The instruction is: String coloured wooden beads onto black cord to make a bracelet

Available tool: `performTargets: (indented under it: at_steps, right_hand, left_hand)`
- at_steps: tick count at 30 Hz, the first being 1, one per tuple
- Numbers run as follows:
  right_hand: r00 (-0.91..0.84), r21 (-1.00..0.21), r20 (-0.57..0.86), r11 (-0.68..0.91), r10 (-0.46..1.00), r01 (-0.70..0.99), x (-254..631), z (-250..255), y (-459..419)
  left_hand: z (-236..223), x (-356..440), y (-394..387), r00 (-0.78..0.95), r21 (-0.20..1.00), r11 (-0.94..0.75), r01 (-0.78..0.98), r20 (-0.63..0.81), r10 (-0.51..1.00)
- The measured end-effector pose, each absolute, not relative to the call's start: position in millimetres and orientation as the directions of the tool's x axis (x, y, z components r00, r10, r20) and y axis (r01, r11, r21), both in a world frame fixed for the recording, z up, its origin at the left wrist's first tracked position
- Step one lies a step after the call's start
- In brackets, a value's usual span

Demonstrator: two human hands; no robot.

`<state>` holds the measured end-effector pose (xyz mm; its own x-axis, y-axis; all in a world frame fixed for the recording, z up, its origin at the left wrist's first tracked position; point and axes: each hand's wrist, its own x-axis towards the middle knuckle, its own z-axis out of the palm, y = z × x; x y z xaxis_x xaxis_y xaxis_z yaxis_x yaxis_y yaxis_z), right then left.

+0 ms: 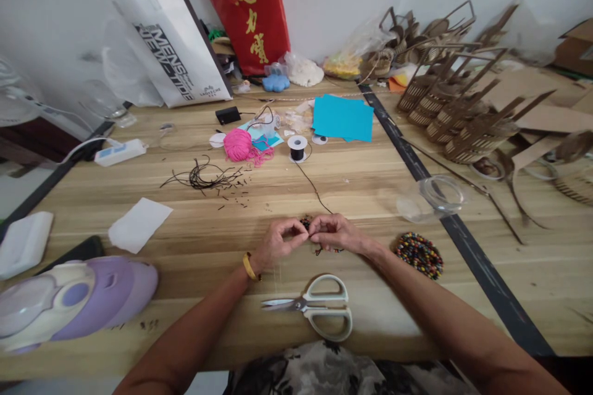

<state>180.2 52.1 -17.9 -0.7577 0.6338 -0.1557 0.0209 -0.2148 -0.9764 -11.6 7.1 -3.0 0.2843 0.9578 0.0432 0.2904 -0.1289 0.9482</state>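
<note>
My left hand and my right hand meet fingertip to fingertip over the table, each closed in a pinch on thin black cord. That cord runs back to a white-rimmed spool wound with black. Dark beads show just behind the fingertips, and a few more peek out under my right hand. How the cord passes between the fingers is hidden. White-handled scissors lie near me, blades pointing left. Right of my right forearm is a coil of multicoloured beads.
Loose black cords with short clippings, pink yarn and blue sheets lie beyond my hands. A purple-and-white device stands left. Clear plastic and brown woven baskets occupy the right; bags stand behind.
</note>
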Motion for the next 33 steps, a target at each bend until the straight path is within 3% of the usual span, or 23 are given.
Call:
performTargets:
  at_steps: [10,18,26,33]
  right_hand:
    - [-0.716,-0.966,-0.153,-0.254,0.681,-0.035,182.1,-18.9,54.0]
    - [-0.693,-0.955,-0.114,-0.271,0.712,-0.122,184.7,-31.6,58.1]
    - [-0.709,-0.957,-0.109,-0.267,0.697,-0.116,184.7,-31.5,58.7]
    - [-0.717,-0.954,-0.107,-0.274,0.689,-0.121,185.0,-32.1,58.8]
  left_hand:
    - [-15.2,-17.6,11.3,0.189,0.919,-0.197,0.342,0.138,0.972]
    - [-15.9,-14.2,11.6,0.361,0.658,-0.506,0.558,0.357,0.862]
    - [-15.4,-9.9,8.5,0.506,0.452,-0.594,0.665,0.312,0.804]
    - [-19.9,-7.2,8.7,0.542,0.388,-0.610,0.691,0.280,0.792]
